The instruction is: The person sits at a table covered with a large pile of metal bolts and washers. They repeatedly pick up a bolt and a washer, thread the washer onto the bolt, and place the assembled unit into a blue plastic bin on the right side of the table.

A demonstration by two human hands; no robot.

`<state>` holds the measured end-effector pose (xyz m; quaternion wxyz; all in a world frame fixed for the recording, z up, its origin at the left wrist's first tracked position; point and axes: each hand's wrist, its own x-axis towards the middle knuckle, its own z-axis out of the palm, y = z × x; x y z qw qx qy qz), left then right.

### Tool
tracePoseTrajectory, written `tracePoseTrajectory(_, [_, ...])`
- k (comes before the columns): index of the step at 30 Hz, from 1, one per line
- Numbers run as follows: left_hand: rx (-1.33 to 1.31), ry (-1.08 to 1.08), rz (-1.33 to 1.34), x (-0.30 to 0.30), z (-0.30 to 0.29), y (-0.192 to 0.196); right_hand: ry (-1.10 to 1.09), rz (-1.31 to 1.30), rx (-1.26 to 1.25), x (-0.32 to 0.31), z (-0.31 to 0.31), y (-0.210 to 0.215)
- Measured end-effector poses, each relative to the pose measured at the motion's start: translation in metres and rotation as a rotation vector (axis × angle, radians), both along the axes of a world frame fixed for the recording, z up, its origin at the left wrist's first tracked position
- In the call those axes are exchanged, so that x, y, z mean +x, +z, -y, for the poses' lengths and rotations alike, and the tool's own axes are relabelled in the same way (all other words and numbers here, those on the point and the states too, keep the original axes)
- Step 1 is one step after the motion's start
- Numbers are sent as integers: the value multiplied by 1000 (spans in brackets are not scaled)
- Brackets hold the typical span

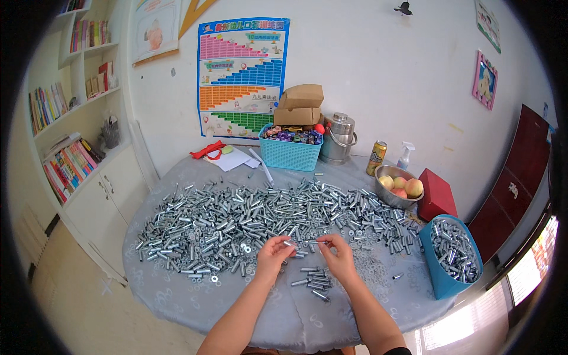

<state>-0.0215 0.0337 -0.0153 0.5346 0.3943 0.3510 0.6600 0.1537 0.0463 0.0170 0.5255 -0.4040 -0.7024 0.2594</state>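
Over the front middle of the table my two hands are raised close together, fingertips facing. My left hand [274, 254] pinches a short shiny metal sleeve [288, 242]. Between thumb and forefinger, my right hand [338, 257] grips a slim metal bolt [313, 242] pointing toward the left hand. Just below them lies a small group of sleeve anchors [318, 278], bolts sitting in their sleeves. Beyond the hands spreads a wide heap of loose metal sleeves, bolts and washers [236, 216]. Fine detail at the fingertips is too small to tell.
A blue bin [435, 269] of metal anchors stands at the table's right edge. Behind it are a red box [436, 195] and a steel bowl [393, 200] of fruit. Farther back stand a drink can [377, 157], a metal pot [338, 139] and a turquoise basket [290, 155].
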Motion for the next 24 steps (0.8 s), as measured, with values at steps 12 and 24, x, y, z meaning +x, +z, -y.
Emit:
tracePoseTrajectory(12, [-156, -159, 33, 6, 8, 3, 66, 53, -3, -6, 9, 4])
tracePoseTrajectory(24, [-13, -58, -209, 14, 16, 14, -245, 108, -142, 30, -19, -7])
